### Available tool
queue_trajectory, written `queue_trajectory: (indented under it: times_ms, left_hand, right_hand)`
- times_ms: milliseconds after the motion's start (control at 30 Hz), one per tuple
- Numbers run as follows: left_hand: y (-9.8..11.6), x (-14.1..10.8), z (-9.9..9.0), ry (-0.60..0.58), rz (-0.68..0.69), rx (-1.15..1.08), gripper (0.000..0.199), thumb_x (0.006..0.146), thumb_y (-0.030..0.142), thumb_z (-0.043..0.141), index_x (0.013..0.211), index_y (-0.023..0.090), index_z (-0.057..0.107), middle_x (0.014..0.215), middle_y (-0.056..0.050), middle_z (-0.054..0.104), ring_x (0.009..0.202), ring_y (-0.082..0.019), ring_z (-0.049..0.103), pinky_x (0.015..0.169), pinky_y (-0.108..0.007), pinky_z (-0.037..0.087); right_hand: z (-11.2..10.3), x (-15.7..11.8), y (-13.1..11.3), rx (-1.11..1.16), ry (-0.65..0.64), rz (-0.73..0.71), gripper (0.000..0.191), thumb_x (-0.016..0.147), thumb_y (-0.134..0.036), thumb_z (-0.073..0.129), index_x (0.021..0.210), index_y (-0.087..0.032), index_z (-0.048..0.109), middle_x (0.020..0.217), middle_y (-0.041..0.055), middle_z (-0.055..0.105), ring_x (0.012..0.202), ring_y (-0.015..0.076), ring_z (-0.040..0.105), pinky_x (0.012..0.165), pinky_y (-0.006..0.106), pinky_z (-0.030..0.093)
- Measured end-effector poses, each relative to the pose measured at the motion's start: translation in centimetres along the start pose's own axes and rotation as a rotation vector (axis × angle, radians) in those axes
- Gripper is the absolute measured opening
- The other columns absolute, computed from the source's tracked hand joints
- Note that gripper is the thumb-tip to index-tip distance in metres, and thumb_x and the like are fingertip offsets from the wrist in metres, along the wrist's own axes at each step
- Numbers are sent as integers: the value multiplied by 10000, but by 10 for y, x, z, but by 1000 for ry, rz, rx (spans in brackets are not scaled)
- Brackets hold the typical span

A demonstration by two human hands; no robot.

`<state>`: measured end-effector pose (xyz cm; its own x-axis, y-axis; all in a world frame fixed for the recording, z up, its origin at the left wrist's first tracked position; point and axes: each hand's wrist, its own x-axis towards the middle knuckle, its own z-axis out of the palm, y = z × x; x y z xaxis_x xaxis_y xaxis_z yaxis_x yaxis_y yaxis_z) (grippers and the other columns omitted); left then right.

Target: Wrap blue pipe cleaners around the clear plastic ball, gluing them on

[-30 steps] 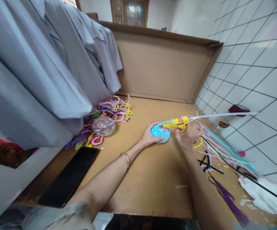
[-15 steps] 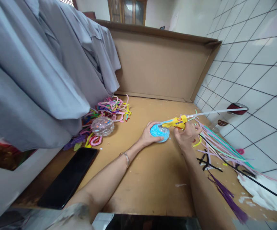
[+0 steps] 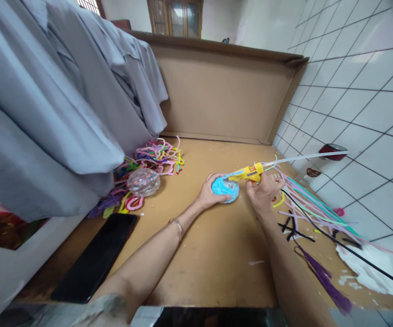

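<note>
Gripping blue-wrapped ball [image 3: 221, 192] over the middle of the table [image 3: 213, 268], with left hand [image 3: 209, 193] curled around its left side. Holding yellow glue gun [image 3: 252, 173] in right hand [image 3: 263, 190] with fingers closed about the handle; pointing it at the ball's clear-looking upper patch. Noted at left: clear globe [image 3: 144, 182] beside pipe cleaners [image 3: 161, 152], showing coloured specks; cannot tell whether inside or seen through. Noted at right: clear jar [image 3: 325, 169] with dark-red lid, near tiled wall [image 3: 363, 118], showing brown patch; cannot tell contents from label.
</note>
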<state>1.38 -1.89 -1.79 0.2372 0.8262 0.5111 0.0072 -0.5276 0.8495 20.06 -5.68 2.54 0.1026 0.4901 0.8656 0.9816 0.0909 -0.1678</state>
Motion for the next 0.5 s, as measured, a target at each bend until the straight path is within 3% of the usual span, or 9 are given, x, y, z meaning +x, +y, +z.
queue_trajectory:
  times_ms: [500]
  left_hand:
    - [-1, 0, 0, 2, -6, -22, 706, 502, 305, 868, 1142, 212, 584, 1221, -84, 568, 1151, -273, 560, 1028, -432, 432]
  right_hand:
    - [-2, 0, -2, 6, -23, 22, 107, 733, -278, 488, 813, -208, 488, 769, 44, 558, 780, 247, 488, 824, 415, 311]
